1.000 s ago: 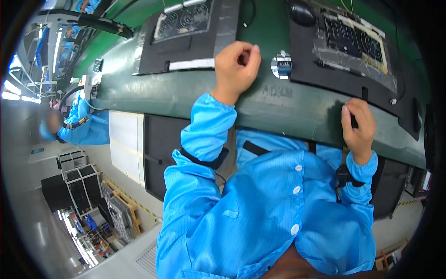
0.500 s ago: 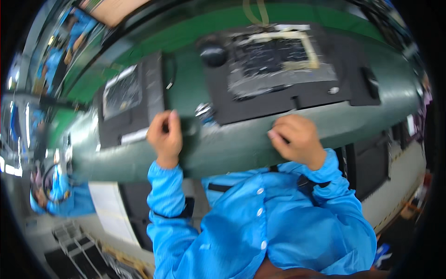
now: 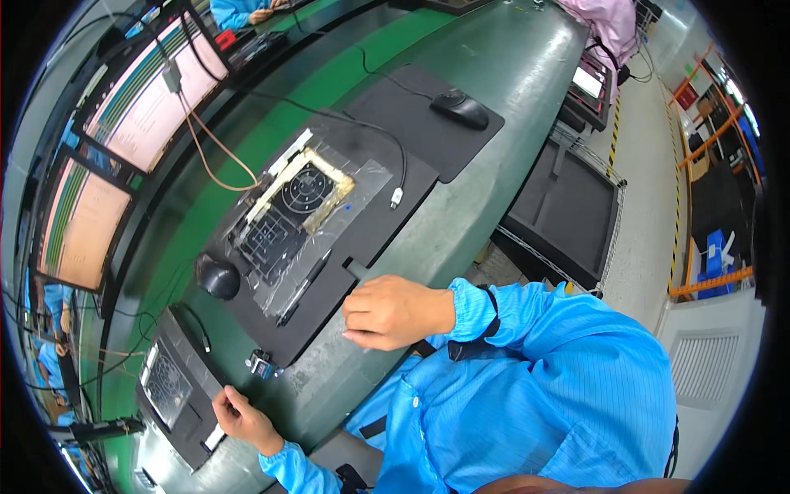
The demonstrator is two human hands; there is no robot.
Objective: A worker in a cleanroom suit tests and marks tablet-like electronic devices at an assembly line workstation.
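My right hand (image 3: 391,313) is loosely closed on the front edge of the green table (image 3: 325,383), beside a black foam mat (image 3: 346,247); nothing shows in its fingers. My left hand (image 3: 244,417), also curled with nothing visible in it, is next to a smaller black mat (image 3: 191,432). A dark patterned panel (image 3: 271,239) is taped under clear film on the larger mat, with a black pen (image 3: 303,290) along its near side. Another patterned sheet (image 3: 167,387) lies on the smaller mat. A small metallic and blue part (image 3: 262,364) sits between the mats.
A black rounded object (image 3: 217,277) and a computer mouse (image 3: 461,109) flank the panel. A cable with a white plug (image 3: 397,198) crosses the mat. Two monitors (image 3: 156,90) stand at the far left. A person in pink (image 3: 605,29) is at the far right, near a rack (image 3: 568,206).
My view has swung to the right, bringing the monitors, walkway and rack into sight. Both hands stay curled at the table's front edge. The things on the mats look otherwise unmoved.
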